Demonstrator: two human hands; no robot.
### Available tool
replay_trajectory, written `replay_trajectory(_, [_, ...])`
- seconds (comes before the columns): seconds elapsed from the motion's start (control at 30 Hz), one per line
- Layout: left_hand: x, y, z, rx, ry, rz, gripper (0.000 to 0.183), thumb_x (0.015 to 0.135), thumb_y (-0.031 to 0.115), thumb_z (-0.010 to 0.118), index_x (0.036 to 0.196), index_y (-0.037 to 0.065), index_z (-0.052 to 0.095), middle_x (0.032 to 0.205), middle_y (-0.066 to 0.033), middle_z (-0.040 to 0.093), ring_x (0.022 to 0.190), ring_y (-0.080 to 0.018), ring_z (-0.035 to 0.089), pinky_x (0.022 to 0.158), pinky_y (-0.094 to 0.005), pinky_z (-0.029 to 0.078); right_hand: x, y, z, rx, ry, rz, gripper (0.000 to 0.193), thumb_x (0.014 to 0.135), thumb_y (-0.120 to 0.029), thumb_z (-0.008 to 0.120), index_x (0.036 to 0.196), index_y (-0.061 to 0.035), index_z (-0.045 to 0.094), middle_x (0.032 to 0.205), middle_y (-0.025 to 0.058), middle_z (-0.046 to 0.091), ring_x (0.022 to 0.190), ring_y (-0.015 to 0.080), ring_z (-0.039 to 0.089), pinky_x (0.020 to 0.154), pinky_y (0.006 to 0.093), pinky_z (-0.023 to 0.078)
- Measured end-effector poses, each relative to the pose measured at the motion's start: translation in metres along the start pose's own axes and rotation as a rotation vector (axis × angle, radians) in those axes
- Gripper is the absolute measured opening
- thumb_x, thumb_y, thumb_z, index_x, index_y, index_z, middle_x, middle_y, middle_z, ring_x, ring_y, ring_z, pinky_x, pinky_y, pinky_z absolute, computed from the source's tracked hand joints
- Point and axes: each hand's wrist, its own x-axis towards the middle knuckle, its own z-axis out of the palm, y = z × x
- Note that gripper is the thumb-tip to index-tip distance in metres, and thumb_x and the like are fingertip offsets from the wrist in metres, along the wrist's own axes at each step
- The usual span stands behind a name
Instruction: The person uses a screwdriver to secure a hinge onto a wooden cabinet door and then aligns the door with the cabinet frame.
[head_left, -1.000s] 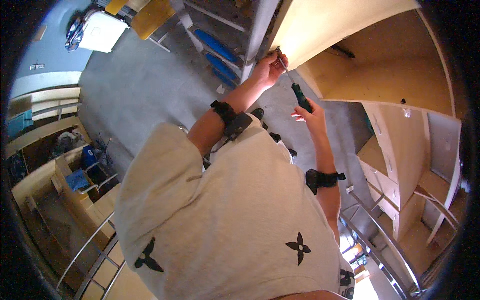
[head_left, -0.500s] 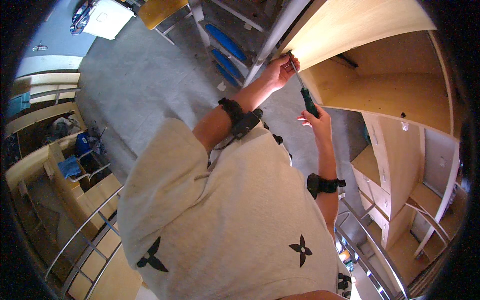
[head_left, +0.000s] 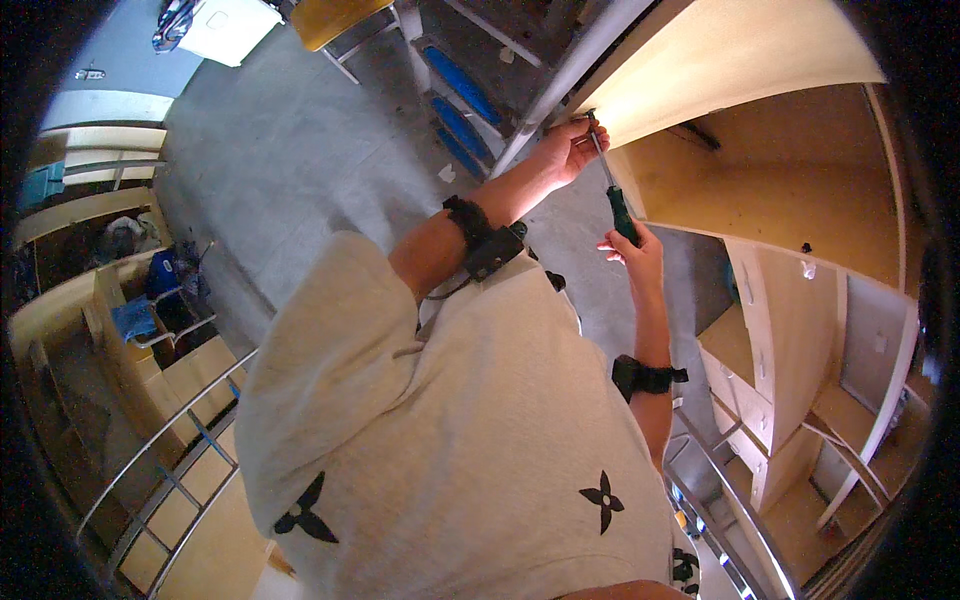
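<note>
A screwdriver with a dark green handle is gripped in my right hand, its metal shaft slanting up and away to the left. The tip meets a small dark piece at the edge of a pale wooden panel. My left hand is closed beside that tip, fingers curled at the far end of the shaft. What its fingertips pinch is too small to make out. Black straps with small boxes sit on both my forearms.
An open wooden cabinet extends right of the panel. A metal ladder with blue treads stands just left of my left hand. Metal bed rails are at lower left, a yellow-seated chair at the top, and wooden drawers at right.
The view has tilted slightly, so the surroundings shift a little. Both hands and the screwdriver keep nearly the same positions against the panel.
</note>
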Motion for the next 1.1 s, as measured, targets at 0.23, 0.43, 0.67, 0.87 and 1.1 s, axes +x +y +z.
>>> replay_trajectory(0.23, [0.002,-0.004,0.002,-0.013,0.016,0.018,0.013,0.086,0.007,0.057,0.097,0.000,0.053,0.091,-0.0118,0.059,0.090,-0.0247,0.059,0.085,-0.0402,0.051,-0.001,-0.006,0.000,0.006,0.014,0.018,0.018,0.082,-0.007,0.061,0.096,0.0033,0.057,0.084,0.0107,0.063,0.074,0.0198,0.066,0.059,0.0241,0.048])
replay_trajectory(0.43, [-0.007,0.003,0.009,-0.060,-0.048,-0.104,0.021,0.087,0.006,0.054,0.106,-0.002,0.052,0.097,-0.0155,0.061,0.095,-0.0268,0.060,0.089,-0.0410,0.050,0.000,-0.005,-0.004,0.283,-0.055,0.014,0.027,0.086,-0.013,0.057,0.106,0.0036,0.051,0.087,0.0155,0.062,0.067,0.0205,0.064,0.055,0.0243,0.048])
replay_trajectory(0.67, [-0.020,0.001,0.015,0.384,-0.215,-0.248,0.022,0.089,0.008,0.053,0.107,-0.004,0.054,0.109,-0.0224,0.060,0.098,-0.0289,0.062,0.087,-0.0385,0.053,0.004,0.007,-0.006,0.775,-0.199,0.126,0.035,0.091,-0.022,0.052,0.116,0.0014,0.048,0.089,0.0184,0.061,0.061,0.0197,0.060,0.054,0.0243,0.048])
replay_trajectory(0.87, [-0.014,-0.001,0.019,0.605,-0.028,-0.238,0.019,0.090,0.011,0.053,0.103,-0.004,0.055,0.105,-0.0216,0.062,0.096,-0.0282,0.063,0.083,-0.0369,0.054,-0.004,0.020,0.003,0.191,0.265,-0.221,0.030,0.092,-0.020,0.050,0.112,0.0017,0.052,0.091,0.0139,0.062,0.066,0.0182,0.061,0.058,0.0243,0.048])
replay_trajectory(1.1, [-0.013,0.002,0.014,0.449,-0.185,-0.205,0.018,0.092,0.011,0.050,0.099,-0.005,0.053,0.106,-0.0247,0.060,0.094,-0.0327,0.063,0.085,-0.0425,0.054,-0.011,0.020,0.004,0.768,0.024,0.011,0.029,0.090,-0.017,0.057,0.112,0.0017,0.055,0.088,0.0122,0.062,0.067,0.0151,0.061,0.056,0.0240,0.045])
